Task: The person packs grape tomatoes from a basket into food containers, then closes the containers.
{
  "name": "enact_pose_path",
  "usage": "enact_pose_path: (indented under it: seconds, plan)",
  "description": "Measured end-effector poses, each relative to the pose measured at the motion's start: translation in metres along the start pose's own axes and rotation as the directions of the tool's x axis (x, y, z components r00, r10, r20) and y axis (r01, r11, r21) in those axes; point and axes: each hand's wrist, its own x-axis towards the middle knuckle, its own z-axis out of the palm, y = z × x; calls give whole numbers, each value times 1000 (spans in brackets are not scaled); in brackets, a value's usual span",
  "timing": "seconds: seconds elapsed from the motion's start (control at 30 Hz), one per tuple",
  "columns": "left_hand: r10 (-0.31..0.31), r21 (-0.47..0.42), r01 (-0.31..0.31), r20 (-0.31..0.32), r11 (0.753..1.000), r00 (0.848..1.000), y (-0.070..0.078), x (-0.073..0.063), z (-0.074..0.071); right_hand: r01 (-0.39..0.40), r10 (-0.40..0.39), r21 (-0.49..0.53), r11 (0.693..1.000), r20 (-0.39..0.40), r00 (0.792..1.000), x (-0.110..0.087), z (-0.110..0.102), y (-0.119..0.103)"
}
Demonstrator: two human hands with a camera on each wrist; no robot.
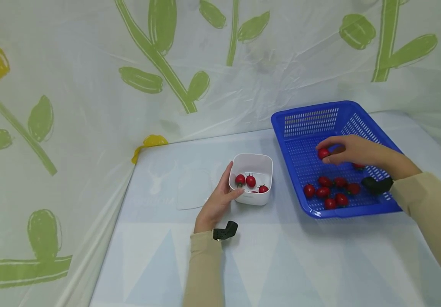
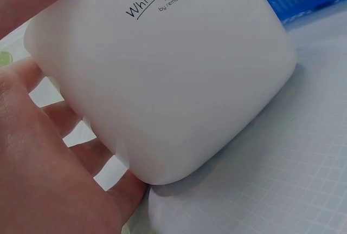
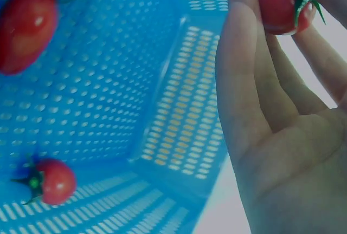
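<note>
While the left hand (image 1: 218,201) holds the white box (image 1: 254,199) at its side, with the thumb by the rim, the right hand (image 1: 352,150) pinches one red tomato (image 1: 323,153) between thumb and fingertips, over the floor of the blue basket (image 1: 362,209). Several loose tomatoes (image 1: 323,192) lie in this basket, most of them near its front side. Some small tomatoes (image 1: 250,181) are inside the box, which is on the table (image 1: 262,260), left of the basket and not touching it.
</note>
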Motion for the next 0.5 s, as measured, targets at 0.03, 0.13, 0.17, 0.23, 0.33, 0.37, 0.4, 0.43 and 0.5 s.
enact_pose_path:
  seconds: [0.03,0.13,0.17,0.23,0.33,0.37,0.4,0.43,0.5]
  plan:
    - [-2,1,2,1,1000,1000,0,0,0,3,-3,-4,1000,-11,1000,-1,0,-3]
    - [-5,-1,5,-1,1000,1000,-1,0,0,2,-3,-26,1000,-35,999,-2,0,-13]
    - [-1,-2,1,-1,1000,1000,-1,0,0,1,-2,-34,999,-42,999,-2,0,-16]
    - [3,-1,-3,-3,1000,1000,-1,0,0,-2,-1,-53,999,-63,998,-3,0,-23]
    - [-1,3,1,-8,1000,1000,-1,0,0,3,-11,-72,997,-102,995,-5,1,-31]
    - [-5,1,5,-8,1000,1000,-1,0,0,2,-11,-75,997,-117,993,-6,1,-33]
    - [-9,1,9,-8,1000,1000,-2,0,0,2,-12,-76,997,-132,991,-7,0,-36]
    - [-12,2,12,-8,1000,1000,-1,-1,0,7,-17,-74,997,-144,989,-8,0,-39]
    - [-16,-3,16,-2,1000,1000,0,-1,1,16,-26,-61,998,-174,984,-10,0,-44]
